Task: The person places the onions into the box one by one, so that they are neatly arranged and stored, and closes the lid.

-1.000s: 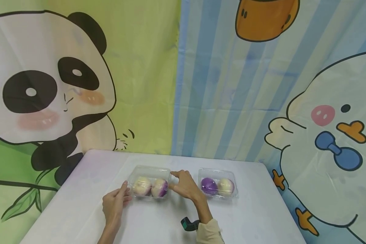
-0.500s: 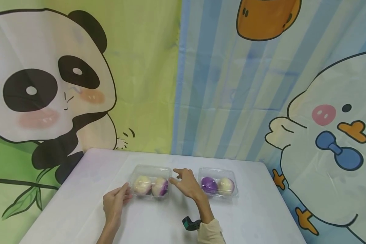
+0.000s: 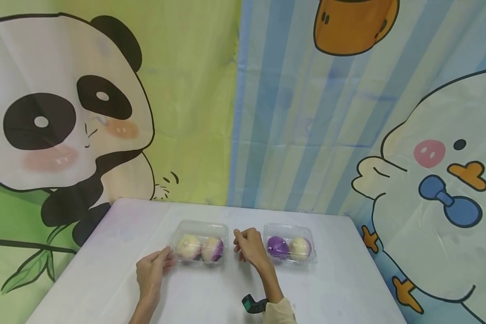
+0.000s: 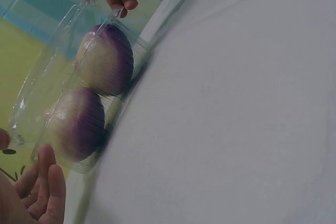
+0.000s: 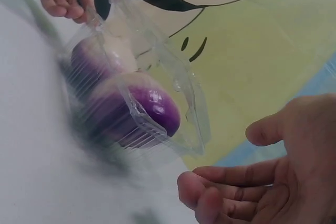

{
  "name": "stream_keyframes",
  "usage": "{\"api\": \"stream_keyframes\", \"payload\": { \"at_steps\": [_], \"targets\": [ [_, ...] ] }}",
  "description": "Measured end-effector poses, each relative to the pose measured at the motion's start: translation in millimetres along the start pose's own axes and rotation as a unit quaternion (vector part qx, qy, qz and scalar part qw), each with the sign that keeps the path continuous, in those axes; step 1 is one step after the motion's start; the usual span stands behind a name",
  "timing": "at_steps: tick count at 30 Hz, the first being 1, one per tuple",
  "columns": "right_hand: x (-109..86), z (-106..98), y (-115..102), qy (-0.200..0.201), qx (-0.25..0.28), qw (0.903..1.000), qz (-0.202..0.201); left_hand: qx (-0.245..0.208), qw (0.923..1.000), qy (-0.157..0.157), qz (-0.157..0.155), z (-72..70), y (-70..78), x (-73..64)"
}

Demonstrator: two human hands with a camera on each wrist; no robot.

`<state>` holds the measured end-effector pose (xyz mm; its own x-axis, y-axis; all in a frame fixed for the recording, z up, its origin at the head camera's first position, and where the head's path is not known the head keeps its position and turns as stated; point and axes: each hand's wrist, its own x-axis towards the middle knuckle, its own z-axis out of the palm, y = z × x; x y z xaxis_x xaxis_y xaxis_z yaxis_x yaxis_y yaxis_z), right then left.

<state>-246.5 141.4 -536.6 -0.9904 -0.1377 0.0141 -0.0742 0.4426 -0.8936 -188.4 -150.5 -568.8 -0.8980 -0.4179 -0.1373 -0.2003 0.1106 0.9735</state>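
Observation:
Two turnips, white with purple, sit side by side in a clear plastic clamshell box [image 3: 202,227] on the white table; one turnip [image 5: 142,108] shows its purple side in the right wrist view. My left hand [image 3: 150,269] is at the box's left end, fingers fairly straight, with thumb and fingertips at the clear plastic edge. Off the box's right end, my right hand [image 3: 251,246] hangs apart from it. Its loosely bent fingers [image 5: 252,177] and thumb have nothing between them. The clear lid lies over the turnips.
A second clear clamshell box [image 3: 289,229] stands to the right, holding a purple round vegetable [image 3: 277,246] and a whitish turnip [image 3: 299,249]. Behind the white table [image 3: 202,297] hangs a cartoon-printed curtain [image 3: 194,112]. A dark wrist device [image 3: 254,304] sits by my right sleeve.
My right hand has left the right end of the turnip box and moved to the right, its fingers now more bent. The left hand and both boxes stay about where they were.

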Motion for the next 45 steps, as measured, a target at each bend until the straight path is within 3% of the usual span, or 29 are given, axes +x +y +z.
{"api": "stream_keyframes", "payload": {
  "at_steps": [7, 13, 45],
  "targets": [
    [-7.9, 0, 5, -0.056, 0.108, 0.9918, 0.04, 0.0, 0.9999, 0.009, -0.01, 2.5, 0.1, 0.4],
    [-18.0, 6, 12, -0.093, 0.14, 0.985, 0.04, -0.005, 0.9997, 0.014, -0.019, 2.7, -1.3, -1.5],
    [-33.2, 29, 21, -0.129, 0.208, 0.9685, 0.048, -0.016, 0.9995, 0.015, -0.024, 5.3, -4.1, 0.4]
  ]
}}
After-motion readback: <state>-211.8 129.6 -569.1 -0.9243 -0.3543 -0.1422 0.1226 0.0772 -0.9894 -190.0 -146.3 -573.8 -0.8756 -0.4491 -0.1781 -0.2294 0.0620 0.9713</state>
